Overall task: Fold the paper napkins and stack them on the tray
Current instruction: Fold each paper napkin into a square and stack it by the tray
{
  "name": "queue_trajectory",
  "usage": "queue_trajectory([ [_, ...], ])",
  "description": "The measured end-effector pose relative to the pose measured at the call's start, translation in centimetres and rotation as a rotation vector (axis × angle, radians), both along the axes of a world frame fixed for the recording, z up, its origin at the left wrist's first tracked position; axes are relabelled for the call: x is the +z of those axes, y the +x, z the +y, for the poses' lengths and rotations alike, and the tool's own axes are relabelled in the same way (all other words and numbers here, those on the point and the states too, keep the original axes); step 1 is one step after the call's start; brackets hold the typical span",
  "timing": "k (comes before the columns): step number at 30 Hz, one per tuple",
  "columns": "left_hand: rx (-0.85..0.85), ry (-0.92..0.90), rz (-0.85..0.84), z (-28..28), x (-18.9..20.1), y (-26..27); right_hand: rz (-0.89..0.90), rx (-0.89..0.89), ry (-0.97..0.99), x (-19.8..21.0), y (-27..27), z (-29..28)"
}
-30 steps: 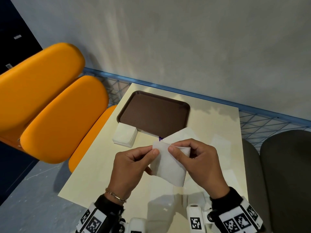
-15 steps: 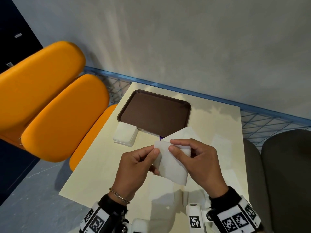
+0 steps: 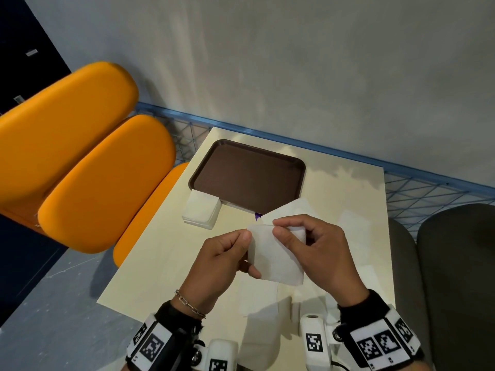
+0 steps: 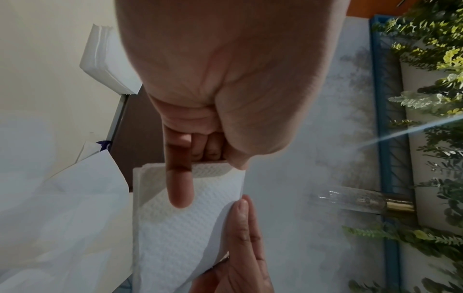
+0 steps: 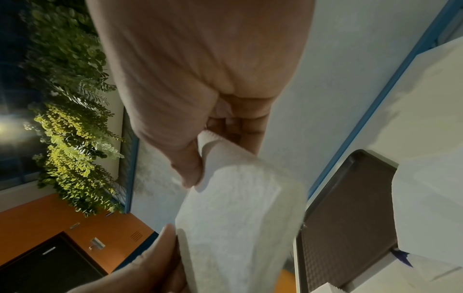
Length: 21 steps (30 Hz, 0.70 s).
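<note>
Both hands hold one white paper napkin [image 3: 270, 261] in the air over the cream table [image 3: 150, 263]. My left hand [image 3: 247, 245] pinches its left edge; in the left wrist view the index finger [image 4: 179, 184] lies flat on the napkin [image 4: 175, 228]. My right hand [image 3: 280, 228] pinches the upper edge, thumb [image 5: 188, 164] against the folded napkin [image 5: 238, 218]. The brown tray [image 3: 249, 175] lies beyond the hands with nothing on it. A stack of white napkins [image 3: 201, 212] sits at the tray's near left corner.
A white paper wrapper [image 3: 292, 210] with a purple mark lies between the hands and the tray. Orange seats [image 3: 101, 183] stand to the left, a grey seat [image 3: 455, 263] to the right. A blue wire fence [image 3: 415, 194] and a grey wall back the table.
Both hands keep their hold on the napkin in nearly the same spot. Its lower corner has swung slightly to the right.
</note>
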<state>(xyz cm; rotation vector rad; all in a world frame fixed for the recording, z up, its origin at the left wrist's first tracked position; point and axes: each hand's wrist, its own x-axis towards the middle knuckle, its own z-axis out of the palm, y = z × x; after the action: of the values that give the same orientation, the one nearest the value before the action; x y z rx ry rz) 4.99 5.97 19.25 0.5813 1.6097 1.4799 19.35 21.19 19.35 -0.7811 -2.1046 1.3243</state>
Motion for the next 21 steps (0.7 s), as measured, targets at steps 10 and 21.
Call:
queue_trajectory([
  [10,-0.066,-0.014,-0.041,-0.53,0.79,-0.24,-0.057,0.059,-0.032,1.01,0.11,-0.07],
  [21,-0.076,-0.04,0.067,-0.5,0.56,-0.21,-0.062,0.051,-0.036,1.08,0.14,-0.18],
])
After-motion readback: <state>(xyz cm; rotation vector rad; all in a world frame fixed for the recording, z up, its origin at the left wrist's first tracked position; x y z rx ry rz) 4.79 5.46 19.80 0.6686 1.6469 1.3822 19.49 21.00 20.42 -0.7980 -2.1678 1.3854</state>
